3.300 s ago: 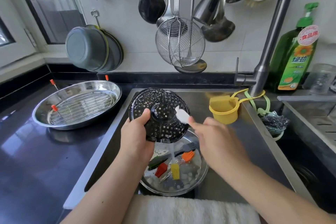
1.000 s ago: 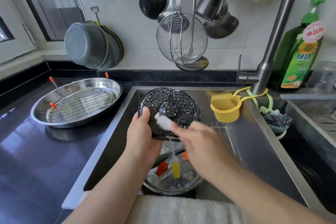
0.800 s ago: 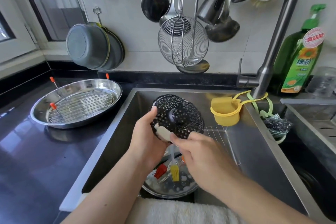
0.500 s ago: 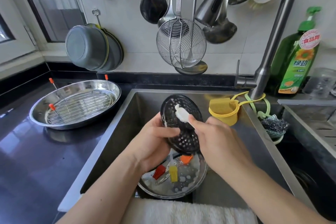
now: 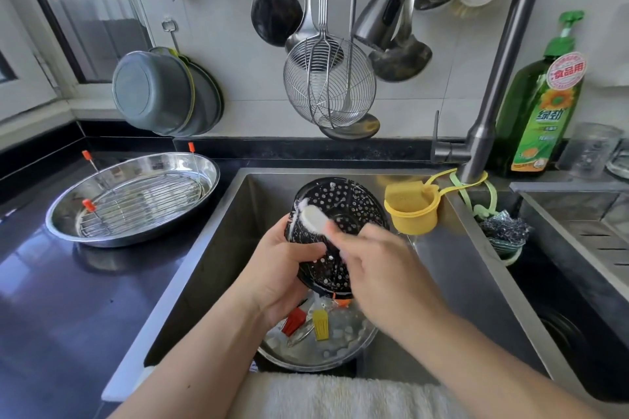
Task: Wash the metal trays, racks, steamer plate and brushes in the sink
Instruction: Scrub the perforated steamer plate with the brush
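Note:
Over the sink (image 5: 238,248) my left hand (image 5: 286,269) grips the lower left edge of a black perforated steamer plate (image 5: 347,211), held tilted. My right hand (image 5: 377,262) holds a white scrubbing brush (image 5: 313,218) whose head presses on the plate's upper left, where there is foam. Under the plate a round metal tray (image 5: 340,350) lies in the sink with soapy water, a red silicone brush (image 5: 294,320), a yellow one (image 5: 320,323) and an orange one (image 5: 342,301). On the left counter an oval metal tray (image 5: 68,224) holds a wire rack (image 5: 143,204).
A yellow cup (image 5: 412,211) hangs at the sink's back right beside the tap (image 5: 483,133). A green detergent bottle (image 5: 541,112) stands behind it. A steel scourer (image 5: 503,228) sits at the right rim. Ladles and a wire skimmer (image 5: 330,85) hang above. A white towel (image 5: 340,395) lies along the front edge.
My right hand has moved the white brush down and left across the steamer plate, and my left hand has turned the plate to face more toward me.

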The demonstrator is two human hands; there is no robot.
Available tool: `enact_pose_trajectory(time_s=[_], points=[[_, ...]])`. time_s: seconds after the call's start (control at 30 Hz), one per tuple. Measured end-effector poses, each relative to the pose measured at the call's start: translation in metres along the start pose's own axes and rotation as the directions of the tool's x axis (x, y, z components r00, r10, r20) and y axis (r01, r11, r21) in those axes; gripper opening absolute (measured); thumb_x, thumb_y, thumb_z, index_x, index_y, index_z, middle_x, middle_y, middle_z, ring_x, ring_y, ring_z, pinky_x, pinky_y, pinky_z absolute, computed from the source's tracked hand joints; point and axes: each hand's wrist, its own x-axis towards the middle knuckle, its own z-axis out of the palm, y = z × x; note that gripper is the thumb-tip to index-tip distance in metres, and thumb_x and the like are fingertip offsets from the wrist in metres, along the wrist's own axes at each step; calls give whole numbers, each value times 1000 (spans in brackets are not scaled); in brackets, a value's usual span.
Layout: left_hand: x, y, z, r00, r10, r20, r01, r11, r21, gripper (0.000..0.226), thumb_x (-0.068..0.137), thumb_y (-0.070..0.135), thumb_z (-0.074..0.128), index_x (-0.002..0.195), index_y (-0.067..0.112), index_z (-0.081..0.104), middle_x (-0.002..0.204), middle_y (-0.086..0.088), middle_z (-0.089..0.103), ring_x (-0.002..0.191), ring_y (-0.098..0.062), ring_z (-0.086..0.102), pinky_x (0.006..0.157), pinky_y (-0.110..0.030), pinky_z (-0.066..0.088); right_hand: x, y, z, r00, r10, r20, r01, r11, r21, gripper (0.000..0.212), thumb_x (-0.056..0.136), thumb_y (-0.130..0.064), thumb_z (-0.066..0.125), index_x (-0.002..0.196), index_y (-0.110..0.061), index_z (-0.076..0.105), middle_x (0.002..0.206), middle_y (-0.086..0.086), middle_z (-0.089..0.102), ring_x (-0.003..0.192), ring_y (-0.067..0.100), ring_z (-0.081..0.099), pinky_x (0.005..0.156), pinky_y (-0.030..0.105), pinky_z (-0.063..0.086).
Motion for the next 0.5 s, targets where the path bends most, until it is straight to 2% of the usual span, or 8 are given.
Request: enact_pose_trajectory(time_s=[0.07,0.13,0.17,0.27,0.3,0.4,0.43,0.5], points=[[0,0,0,1000,5,-28,-5,1000,12,49,86,-27,45,127,-4,59,121,-31,69,106,-42,71,90,-54,60,14,18,-5,988,141,-57,-145,987,-71,51,107,-20,47,150,-46,41,86,-7,45,74,14,47,55,26,37],[-1,-1,2,999,5,-36,-4,999,32,50,86,-26,47,128,-2,60,120,-29,70,108,-41,71,89,-52,60,14,26,-10,978,200,-60,-205,974,-93,52,106,-19,46,152,-43,41,89,-7,45,77,14,47,59,25,37],[-1,-1,2,999,5,-32,-4,999,37,50,86,-26,48,128,-1,61,120,-29,70,108,-41,71,88,-51,60,10,22,-10,983,180,-42,-182,981,-65,52,106,-18,47,151,-43,40,88,-7,45,75,12,46,56,21,35],[-1,-2,1,1000,0,-17,1,1000,27,47,87,-25,47,126,-3,61,117,-29,70,104,-40,71,85,-49,59,-5,-1,-1,999,32,-9,-31,998,58,49,106,-20,51,146,-43,34,82,-8,45,71,13,47,54,22,36],[0,-2,1,1000,-3,-16,3,999,33,46,88,-25,48,126,-3,61,117,-29,70,105,-40,71,85,-49,59,0,5,-1,998,40,-43,-38,998,48,49,106,-20,50,146,-44,35,82,-8,45,72,13,47,55,22,37],[0,-4,0,1000,5,-17,-3,997,79,46,87,-24,50,126,-2,61,120,-30,69,110,-44,69,90,-55,58,18,31,-10,965,239,-109,-246,968,-46,51,106,-19,45,151,-43,41,86,-6,44,78,16,47,64,32,42],[1,-4,0,1000,5,-13,-4,995,95,46,86,-25,50,124,-2,62,121,-30,69,110,-45,68,93,-57,57,16,30,-11,961,252,-111,-258,965,-46,51,106,-19,45,152,-41,41,87,-6,45,79,17,47,65,34,43],[2,-5,2,1000,6,5,-7,994,112,45,85,-26,50,119,-2,66,116,-30,69,104,-43,70,91,-55,58,5,7,-4,988,146,-54,-144,988,50,51,105,-17,50,150,-39,43,84,-8,46,73,15,50,60,35,46]])
